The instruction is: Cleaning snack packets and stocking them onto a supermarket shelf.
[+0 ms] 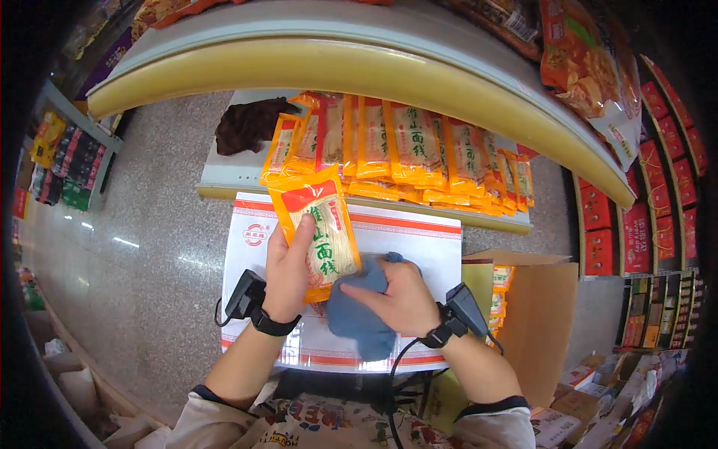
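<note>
My left hand point(289, 269) grips an orange-edged plastic packet of dried thin noodles point(325, 236) by its left side, thumb on the front. The packet is tilted, and its green lettering faces up. In my right hand point(401, 294) is a crumpled blue-grey cloth point(362, 325), touching or close against the packet's lower right corner. Both hands are above a white carton point(420, 241) with red patterned bands. Just beyond it, many similar noodle packets point(415, 140) lie in rows and layers on a low shelf point(221, 174).
A dark brown cloth point(252, 126) lies on the shelf's left end. Above runs a higher shelf with a yellow front edge point(359, 62). To the right stands an open cardboard box point(535, 325) holding more packets point(501, 292). Red gift boxes point(597, 230) fill racks farther right.
</note>
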Demonstrator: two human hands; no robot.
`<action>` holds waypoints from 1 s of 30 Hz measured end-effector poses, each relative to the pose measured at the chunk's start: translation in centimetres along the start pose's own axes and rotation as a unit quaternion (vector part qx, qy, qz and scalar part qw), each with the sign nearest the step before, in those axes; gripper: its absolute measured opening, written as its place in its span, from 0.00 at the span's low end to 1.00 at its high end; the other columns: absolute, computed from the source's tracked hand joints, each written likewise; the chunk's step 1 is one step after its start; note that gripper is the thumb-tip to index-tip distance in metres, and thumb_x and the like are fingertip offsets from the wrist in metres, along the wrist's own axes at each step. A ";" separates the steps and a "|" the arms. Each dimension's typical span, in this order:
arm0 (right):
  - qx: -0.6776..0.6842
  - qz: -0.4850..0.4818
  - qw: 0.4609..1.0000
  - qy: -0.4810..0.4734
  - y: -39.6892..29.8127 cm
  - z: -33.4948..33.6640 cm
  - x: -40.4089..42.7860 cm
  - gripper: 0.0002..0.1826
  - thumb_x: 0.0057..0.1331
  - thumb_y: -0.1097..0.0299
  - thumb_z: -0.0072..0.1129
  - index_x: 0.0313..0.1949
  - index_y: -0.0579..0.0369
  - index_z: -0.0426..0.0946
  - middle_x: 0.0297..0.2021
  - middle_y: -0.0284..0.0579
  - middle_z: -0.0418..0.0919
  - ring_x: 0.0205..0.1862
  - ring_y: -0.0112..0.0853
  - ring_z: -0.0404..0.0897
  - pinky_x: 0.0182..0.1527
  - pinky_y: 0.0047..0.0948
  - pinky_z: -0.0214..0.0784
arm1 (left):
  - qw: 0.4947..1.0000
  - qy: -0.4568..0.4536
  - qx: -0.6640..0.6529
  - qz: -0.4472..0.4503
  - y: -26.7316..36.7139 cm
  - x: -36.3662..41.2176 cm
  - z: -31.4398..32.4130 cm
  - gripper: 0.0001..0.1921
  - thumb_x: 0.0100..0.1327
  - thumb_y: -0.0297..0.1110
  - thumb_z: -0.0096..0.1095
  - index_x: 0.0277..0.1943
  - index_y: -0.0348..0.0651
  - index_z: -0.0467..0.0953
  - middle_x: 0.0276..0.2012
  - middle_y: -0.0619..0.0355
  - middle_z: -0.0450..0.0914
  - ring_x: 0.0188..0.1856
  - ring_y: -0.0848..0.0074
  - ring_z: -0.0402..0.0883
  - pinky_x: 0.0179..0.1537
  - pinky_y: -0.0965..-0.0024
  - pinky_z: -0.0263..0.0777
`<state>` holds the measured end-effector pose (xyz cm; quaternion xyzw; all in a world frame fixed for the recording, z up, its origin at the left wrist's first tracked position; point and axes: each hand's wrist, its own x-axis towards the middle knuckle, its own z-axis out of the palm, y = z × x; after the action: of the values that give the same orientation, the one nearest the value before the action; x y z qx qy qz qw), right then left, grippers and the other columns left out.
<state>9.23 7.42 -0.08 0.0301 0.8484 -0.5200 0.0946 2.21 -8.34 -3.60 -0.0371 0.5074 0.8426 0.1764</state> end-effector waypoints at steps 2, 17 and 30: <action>0.019 -0.028 0.999 0.020 1.2 0.4 -0.1 0.18 0.59 0.61 0.65 0.43 0.62 0.80 0.38 0.58 0.81 0.40 0.51 0.80 0.46 0.39 0.72 | 1.000 0.006 -0.004 -0.008 0.0 0.0 0.2 0.17 0.72 0.38 0.51 0.56 0.35 0.69 0.47 0.58 0.79 0.44 0.80 0.80 0.44 0.74 0.76; 0.138 -0.012 0.974 0.180 2.7 -1.2 0.1 0.11 0.62 0.73 0.62 0.43 0.64 0.78 0.34 0.47 0.84 0.36 0.28 0.83 0.41 0.27 0.73 | 0.987 -0.080 -0.115 -0.080 -0.4 0.3 -1.0 0.21 0.64 0.28 0.60 0.58 0.36 0.66 0.53 0.53 0.77 0.54 0.72 0.78 0.54 0.68 0.73; 0.275 0.027 0.959 0.056 2.3 -0.4 0.3 0.12 0.66 0.71 0.60 0.47 0.65 0.77 0.39 0.40 0.83 0.42 0.22 0.78 0.47 0.25 0.71 | 0.996 -0.075 -0.038 0.008 -0.4 -0.3 -0.3 0.20 0.59 0.20 0.63 0.55 0.34 0.68 0.48 0.53 0.80 0.48 0.73 0.81 0.53 0.70 0.74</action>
<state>9.25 8.82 -2.00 0.1069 0.6754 -0.7281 0.0488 2.55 -8.47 -3.97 0.0237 0.4605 0.8631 0.2060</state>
